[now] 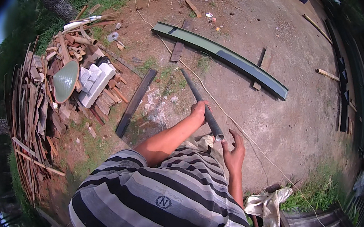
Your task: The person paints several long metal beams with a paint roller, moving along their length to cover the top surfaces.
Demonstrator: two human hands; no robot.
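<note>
My left hand (199, 111) is wrapped round a long dark metal pipe (195, 89), gripping it a little below its middle. The pipe slants from its far end on the upper left to its open near end, which shows a hollow round mouth close to my body. Beside that mouth is my right hand (235, 152), fingers apart and holding nothing, with the thumb close to the pipe's end. Whether the thumb touches the pipe I cannot tell. Farther off, a long green metal channel beam (245, 69) lies across wooden blocks.
A pile of scrap wood (41, 106) with a green cone-shaped shade (65, 82) and white foam blocks (97, 87) rises on the left. A dark plank (136, 104) lies nearby. A pale cable (257, 144) crosses the ground. Dark metal lengths (341, 73) line the right side.
</note>
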